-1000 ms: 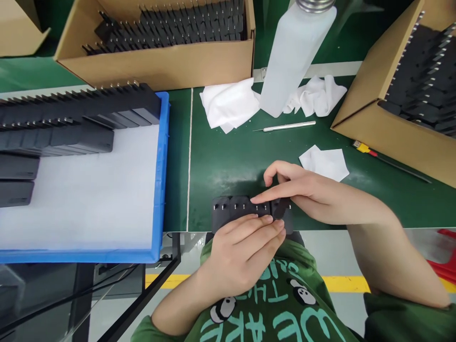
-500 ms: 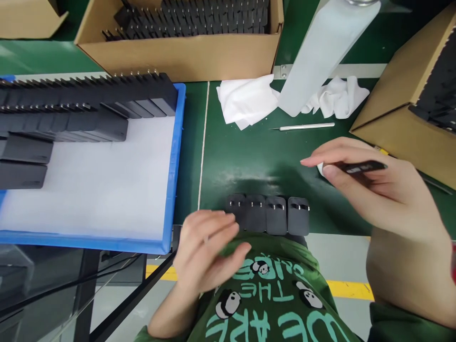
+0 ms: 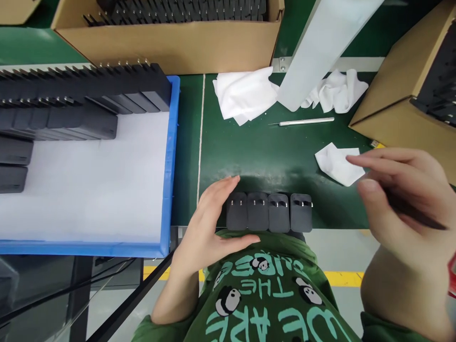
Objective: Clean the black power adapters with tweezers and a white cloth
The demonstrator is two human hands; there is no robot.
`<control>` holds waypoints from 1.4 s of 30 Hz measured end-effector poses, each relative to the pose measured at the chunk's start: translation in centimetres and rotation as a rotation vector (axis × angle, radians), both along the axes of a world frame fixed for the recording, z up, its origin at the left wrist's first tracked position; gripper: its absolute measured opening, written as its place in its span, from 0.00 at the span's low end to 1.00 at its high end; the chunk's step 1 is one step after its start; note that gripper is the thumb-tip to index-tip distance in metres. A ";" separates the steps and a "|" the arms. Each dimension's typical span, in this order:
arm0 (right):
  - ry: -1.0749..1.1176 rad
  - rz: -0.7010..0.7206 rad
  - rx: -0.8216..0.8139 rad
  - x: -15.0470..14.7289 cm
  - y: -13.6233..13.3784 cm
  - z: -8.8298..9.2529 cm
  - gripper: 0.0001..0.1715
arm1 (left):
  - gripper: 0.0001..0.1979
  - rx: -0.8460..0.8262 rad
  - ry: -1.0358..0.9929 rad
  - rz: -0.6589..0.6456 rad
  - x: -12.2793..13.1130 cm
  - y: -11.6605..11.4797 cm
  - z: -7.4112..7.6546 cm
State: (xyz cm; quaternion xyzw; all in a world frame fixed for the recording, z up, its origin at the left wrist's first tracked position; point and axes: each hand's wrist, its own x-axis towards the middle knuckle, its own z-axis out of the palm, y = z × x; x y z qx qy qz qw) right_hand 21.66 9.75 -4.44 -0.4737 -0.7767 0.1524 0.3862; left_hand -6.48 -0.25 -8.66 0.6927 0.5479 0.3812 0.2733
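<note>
Four-sided black plug adapters stand side by side along the table's front edge, the leftmost adapter (image 3: 236,213) and the rightmost adapter (image 3: 301,213) among them, metal prongs showing. My left hand (image 3: 213,223) is open at the row's left end, thumb and fingers spread on either side of the leftmost adapter. My right hand (image 3: 406,199) is at the right, tucking a slim black tool (image 3: 416,211) in the palm; its kind is mostly hidden. Just left of the right fingertips, a small white cloth (image 3: 337,164) lies on the green table.
A blue-rimmed tray (image 3: 171,156) with rows of black adapters is at left. Cardboard boxes of adapters stand at the back (image 3: 171,45) and right (image 3: 395,114). White cloths (image 3: 245,95), a thin needle-tipped tool (image 3: 306,121) and a slanted white post (image 3: 320,52) lie beyond.
My right hand has moved right and down, leaving the small white cloth on the table. My left hand has opened wider and come up to the leftmost adapter.
</note>
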 end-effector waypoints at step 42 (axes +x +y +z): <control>0.028 -0.086 0.296 -1.4 12.6 6.8 0.06 | 0.26 0.177 0.044 0.190 0.5 -0.3 -3.1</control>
